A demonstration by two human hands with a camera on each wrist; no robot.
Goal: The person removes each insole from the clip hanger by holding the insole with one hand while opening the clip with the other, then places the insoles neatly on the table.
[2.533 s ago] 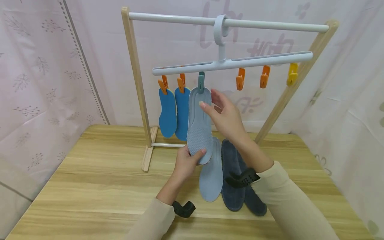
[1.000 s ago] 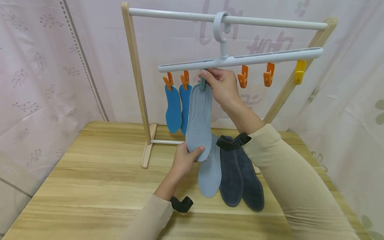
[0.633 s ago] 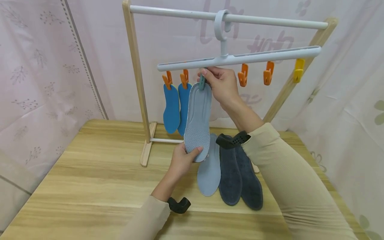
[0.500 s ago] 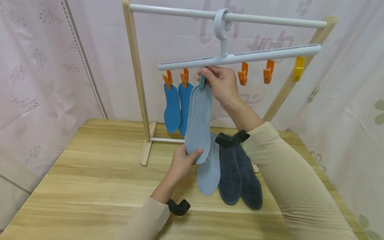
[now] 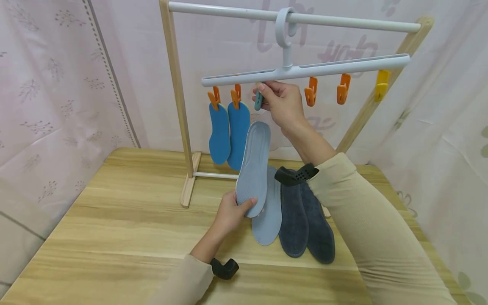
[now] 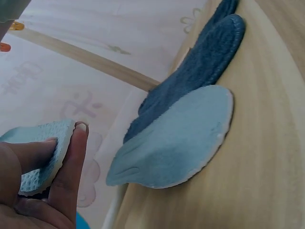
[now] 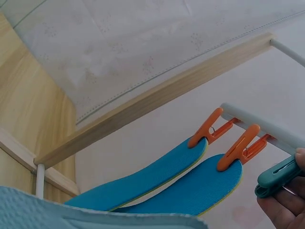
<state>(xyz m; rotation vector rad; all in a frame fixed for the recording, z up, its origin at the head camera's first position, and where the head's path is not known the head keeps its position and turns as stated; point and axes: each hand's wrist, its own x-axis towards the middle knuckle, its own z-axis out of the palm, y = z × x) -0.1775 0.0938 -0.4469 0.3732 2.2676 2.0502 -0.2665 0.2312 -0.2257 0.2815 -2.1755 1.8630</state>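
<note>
My left hand (image 5: 230,209) pinches the heel end of a light grey insole (image 5: 254,163), thumb on its textured face. The insole's top end is apart from the green clip (image 5: 258,101), just below it. Up at the hanger, my right hand (image 5: 284,101) pinches that green clip between thumb and fingers; the right wrist view shows the clip (image 7: 276,176) in the fingers. A second grey insole (image 5: 268,224) lies on the table, partly behind the held one. Beside it are two dark fuzzy insoles (image 5: 293,224).
A white hanger (image 5: 324,70) hooks over the rod of a wooden rack (image 5: 177,97). Two blue insoles (image 5: 219,135) hang from orange clips (image 5: 236,97) on the left. Two more orange clips (image 5: 310,91) and a yellow clip (image 5: 381,84) hang on the right.
The right hand rose from beside the insole to the green clip and pinched it. The grey insole came out of the clip and moved down a little in the left hand.
</note>
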